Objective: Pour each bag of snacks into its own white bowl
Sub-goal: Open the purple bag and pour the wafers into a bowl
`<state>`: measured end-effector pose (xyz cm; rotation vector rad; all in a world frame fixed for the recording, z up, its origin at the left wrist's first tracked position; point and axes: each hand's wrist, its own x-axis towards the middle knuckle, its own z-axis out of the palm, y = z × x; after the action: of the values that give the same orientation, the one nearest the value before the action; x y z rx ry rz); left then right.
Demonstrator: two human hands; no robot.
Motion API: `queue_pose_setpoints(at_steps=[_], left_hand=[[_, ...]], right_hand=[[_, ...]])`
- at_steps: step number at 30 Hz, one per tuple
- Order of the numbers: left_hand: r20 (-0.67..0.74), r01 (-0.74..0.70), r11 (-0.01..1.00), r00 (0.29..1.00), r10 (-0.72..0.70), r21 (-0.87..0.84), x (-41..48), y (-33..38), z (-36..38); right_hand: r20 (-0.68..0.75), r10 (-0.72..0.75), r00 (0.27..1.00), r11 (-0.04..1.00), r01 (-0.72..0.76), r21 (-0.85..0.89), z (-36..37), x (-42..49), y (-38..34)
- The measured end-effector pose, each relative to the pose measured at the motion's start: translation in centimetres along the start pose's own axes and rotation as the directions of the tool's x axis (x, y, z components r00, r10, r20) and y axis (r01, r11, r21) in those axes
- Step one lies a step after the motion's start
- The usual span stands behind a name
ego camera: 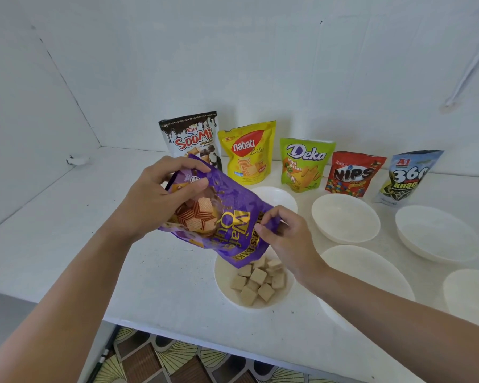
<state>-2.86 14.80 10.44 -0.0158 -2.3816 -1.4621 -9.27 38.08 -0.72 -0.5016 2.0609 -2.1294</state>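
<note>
- My left hand (161, 194) grips the raised, closed end of the purple wafer bag (227, 217). The fingers curl over its far edge and the thumb presses on the printed front.
- My right hand (285, 233) pinches the bag's side edge near the mouth between thumb and forefinger. The other fingers are loosely curled below.
- The bag hangs in the air, steeply tilted, with its mouth pointing down just above the nearest white bowl (222, 286).
- That bowl sits on the white counter (67, 244) near its front edge.
- The bowl holds a heap of pale wafer cubes (257, 280), and the bag's mouth covers the far side of the heap.
- Five bags stand upright in a row along the wall (260, 64). From left to right they are the SooMi bag (191, 139), Nabati Bites bag (248, 153), Deka Mini Bites bag (304, 164), Nips bag (353, 174) and A1 360 Kuaci bag (407, 175).
- My left hand and the purple bag hide the lower corner of the SooMi bag.
- Five more white bowls stand on the counter:
  - the bowl behind the purple bag (280, 197), partly covered by it
  - the bowl before the Nips bag (346, 217)
  - the bowl before the Kuaci bag (437, 233)
  - the bowl beside my right forearm (371, 264)
  - the bowl at the right edge (470, 294), cut off by the frame
- A patterned floor (177, 360) shows below the counter's front edge.
</note>
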Motion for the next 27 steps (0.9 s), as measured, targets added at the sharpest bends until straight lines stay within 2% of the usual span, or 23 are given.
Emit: queue_pose_setpoints(at_steps=[3, 6, 11, 14, 17, 22, 27], left_hand=[[0.082, -0.038, 0.989, 0.996, 0.027, 0.146, -0.1, -0.1, 0.4], [0.129, -0.018, 0.987, 0.992, -0.002, 0.161, -0.2, -0.5, 0.7], [0.094, -0.004, 0.996, 0.996, -0.004, 0.091, -0.1, 0.1, 0.2], [0.080, -0.006, 0.997, 0.997, -0.001, 0.081, 0.0, 0.3, -0.1], [0.081, -0.033, 0.992, 0.996, 0.023, 0.124, -0.3, 0.3, 0.0], [0.145, -0.012, 0.983, 0.989, -0.015, 0.183, -0.8, -0.2, 0.4], [0.025, 0.010, 0.999, 1.000, -0.011, 0.039, -0.5, 0.8, 0.1]], right_hand=[[0.074, 0.144, 0.987, 0.989, -0.143, -0.029, -0.1, -0.5, 0.6], [0.090, 0.216, 0.972, 0.976, -0.211, -0.058, -0.3, -0.8, 1.0], [0.041, 0.103, 0.994, 0.993, -0.105, 0.052, -0.6, -0.4, 0.1], [0.018, 0.063, 0.998, 0.997, -0.064, 0.050, -0.3, -0.6, -0.2], [0.031, 0.074, 0.997, 0.997, -0.074, -0.002, -0.1, -0.9, 0.2], [0.106, 0.220, 0.970, 0.975, -0.215, -0.054, -0.1, -1.1, 0.7], [0.047, 0.089, 0.995, 0.995, -0.091, 0.039, -0.4, -0.5, -1.0]])
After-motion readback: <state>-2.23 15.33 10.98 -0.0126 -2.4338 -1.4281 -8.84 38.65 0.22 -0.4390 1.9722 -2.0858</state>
